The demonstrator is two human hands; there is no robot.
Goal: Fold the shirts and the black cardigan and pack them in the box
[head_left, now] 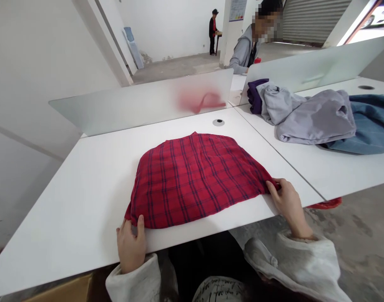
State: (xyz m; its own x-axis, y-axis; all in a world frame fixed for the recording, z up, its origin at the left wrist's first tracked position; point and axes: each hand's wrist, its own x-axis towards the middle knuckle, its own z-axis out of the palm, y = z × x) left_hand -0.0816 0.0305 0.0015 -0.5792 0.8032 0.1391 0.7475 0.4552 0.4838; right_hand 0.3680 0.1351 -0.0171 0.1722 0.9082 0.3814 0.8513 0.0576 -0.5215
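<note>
A red plaid cloth garment point(192, 176) with dark blue lines lies spread on the white table point(75, 197) in front of me. It looks like a folded shirt, though its exact kind is unclear. At its near left corner, my left hand point(131, 243) pinches the edge between thumb and fingers. My right hand point(288, 203) grips the right corner, thumb on top and fingers curled beneath. The cloth stretches between both hands, its far edge slightly rumpled.
Frosted dividers point(141, 105) line the table's back. On the adjoining table to the right lie a grey garment point(317, 117), a blue one point(372, 123) and a dark purple one point(255, 96). A person point(242, 50) sits beyond the divider; another person point(213, 33) stands far back.
</note>
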